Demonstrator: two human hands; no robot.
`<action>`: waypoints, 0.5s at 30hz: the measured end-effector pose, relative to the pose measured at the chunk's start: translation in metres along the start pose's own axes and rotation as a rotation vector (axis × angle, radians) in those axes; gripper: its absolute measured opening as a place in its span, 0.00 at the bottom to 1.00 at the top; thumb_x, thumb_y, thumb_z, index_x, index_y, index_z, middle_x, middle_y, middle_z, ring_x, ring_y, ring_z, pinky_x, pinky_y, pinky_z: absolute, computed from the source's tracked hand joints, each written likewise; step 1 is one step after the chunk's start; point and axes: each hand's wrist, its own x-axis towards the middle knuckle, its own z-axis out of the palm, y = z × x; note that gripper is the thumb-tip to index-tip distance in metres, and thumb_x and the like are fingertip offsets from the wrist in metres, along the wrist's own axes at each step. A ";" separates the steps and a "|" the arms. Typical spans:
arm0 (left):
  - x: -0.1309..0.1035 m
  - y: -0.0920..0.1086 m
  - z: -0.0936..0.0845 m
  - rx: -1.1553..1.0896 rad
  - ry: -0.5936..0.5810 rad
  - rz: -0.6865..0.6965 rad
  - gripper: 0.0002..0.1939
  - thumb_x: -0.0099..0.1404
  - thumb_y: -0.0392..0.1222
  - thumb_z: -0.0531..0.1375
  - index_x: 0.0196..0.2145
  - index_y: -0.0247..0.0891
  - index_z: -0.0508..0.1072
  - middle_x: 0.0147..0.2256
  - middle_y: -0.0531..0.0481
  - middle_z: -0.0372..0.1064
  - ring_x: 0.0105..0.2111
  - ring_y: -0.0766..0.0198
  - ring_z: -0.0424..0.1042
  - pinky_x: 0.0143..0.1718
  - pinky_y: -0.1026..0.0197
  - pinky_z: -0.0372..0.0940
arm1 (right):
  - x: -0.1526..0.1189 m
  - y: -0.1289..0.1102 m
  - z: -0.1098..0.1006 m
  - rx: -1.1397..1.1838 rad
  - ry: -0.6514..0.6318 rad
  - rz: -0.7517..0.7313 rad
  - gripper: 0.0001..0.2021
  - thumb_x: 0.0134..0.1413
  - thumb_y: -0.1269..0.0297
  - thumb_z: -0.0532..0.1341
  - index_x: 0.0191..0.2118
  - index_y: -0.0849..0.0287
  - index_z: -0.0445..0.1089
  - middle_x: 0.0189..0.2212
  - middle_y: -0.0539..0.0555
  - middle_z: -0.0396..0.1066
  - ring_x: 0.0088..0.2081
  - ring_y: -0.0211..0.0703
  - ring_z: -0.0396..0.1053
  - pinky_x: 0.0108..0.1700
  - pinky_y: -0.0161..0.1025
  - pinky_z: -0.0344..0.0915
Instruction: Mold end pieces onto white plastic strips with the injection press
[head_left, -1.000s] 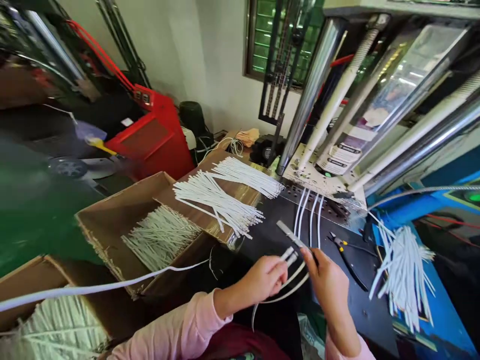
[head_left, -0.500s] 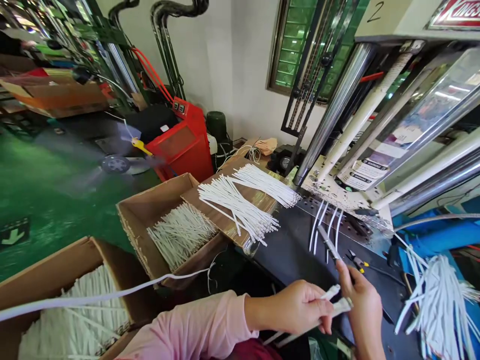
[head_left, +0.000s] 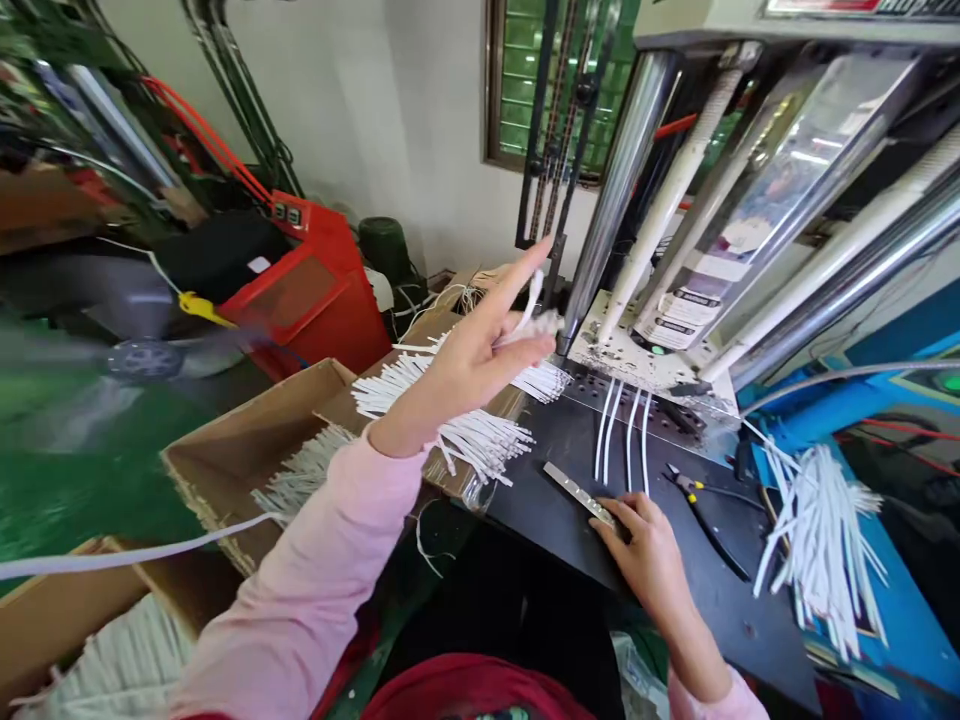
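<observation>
My left hand (head_left: 476, 350) is raised over the cardboard sheet with its index finger stretched out. Between thumb and palm it grips white cable pieces (head_left: 534, 325), whose whitish ends show past the thumb. My right hand (head_left: 641, 545) rests low over the black worktop (head_left: 540, 520), its fingers closed on one end of a narrow metal bar (head_left: 574, 490) with small notches. Just beyond that bar, several white cables (head_left: 631, 440) stick out from the press base. Under my left forearm lie bundles of cut white cables (head_left: 480, 440).
Side cutters (head_left: 705, 515) with yellow-and-black handles lie right of my right hand. A thick bunch of white cables (head_left: 817, 540) is at the right edge. The press columns (head_left: 622, 190) rise behind the worktop. Cardboard boxes (head_left: 217, 460) of cables and a fan (head_left: 142, 355) are at left.
My left hand has swung up and forward to the left, carrying the cable pieces away from my right hand. My right hand has lowered the metal bar to the worktop. The view has shifted right.
</observation>
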 end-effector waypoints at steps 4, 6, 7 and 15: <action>-0.024 -0.068 -0.005 0.495 -0.324 -0.174 0.31 0.67 0.50 0.62 0.65 0.46 0.63 0.40 0.46 0.74 0.36 0.58 0.70 0.38 0.56 0.65 | 0.037 0.002 -0.013 0.119 -0.087 -0.057 0.15 0.64 0.53 0.60 0.51 0.52 0.75 0.47 0.57 0.73 0.45 0.47 0.73 0.49 0.43 0.69; -0.043 -0.097 -0.003 0.600 -0.485 -0.288 0.22 0.68 0.46 0.60 0.58 0.44 0.73 0.41 0.45 0.74 0.41 0.54 0.70 0.42 0.53 0.65 | 0.067 -0.001 -0.015 0.118 -0.094 -0.070 0.13 0.64 0.57 0.60 0.49 0.53 0.76 0.44 0.55 0.74 0.44 0.46 0.74 0.48 0.42 0.69; -0.053 -0.107 -0.002 0.621 -0.540 -0.333 0.19 0.67 0.45 0.60 0.55 0.44 0.76 0.42 0.45 0.73 0.43 0.52 0.69 0.44 0.52 0.65 | 0.083 -0.004 -0.014 0.105 -0.095 -0.084 0.11 0.64 0.59 0.60 0.48 0.54 0.76 0.43 0.55 0.75 0.43 0.46 0.74 0.47 0.41 0.68; -0.061 -0.109 0.003 0.642 -0.433 -0.319 0.19 0.68 0.52 0.61 0.55 0.49 0.74 0.51 0.47 0.72 0.55 0.48 0.66 0.56 0.45 0.57 | 0.191 -0.052 0.037 -0.286 -0.176 -0.056 0.10 0.64 0.62 0.61 0.46 0.57 0.76 0.44 0.57 0.75 0.45 0.46 0.73 0.46 0.38 0.66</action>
